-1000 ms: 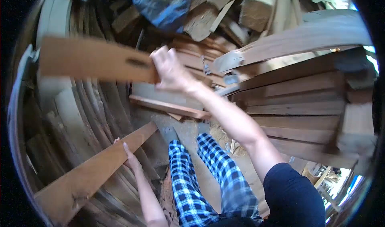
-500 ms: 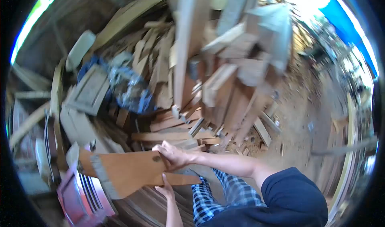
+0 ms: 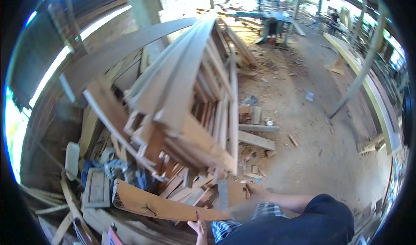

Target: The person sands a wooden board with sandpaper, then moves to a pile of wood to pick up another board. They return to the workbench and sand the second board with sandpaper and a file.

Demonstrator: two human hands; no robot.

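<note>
Left hand [image 3: 199, 226]: six o'clock, grasping the long board [image 3: 162, 208] — seven o'clock.
Right hand [image 3: 256, 192]: five o'clock, clasping the grey-banded board [image 3: 236, 194].
Timber stack [image 3: 177, 97]: ten o'clock.
Framed panel [image 3: 97, 188]: eight o'clock — near the long board.

Long board [image 3: 175, 211]: matt wood; shirt [image 3: 299, 228]: cloth.
</note>
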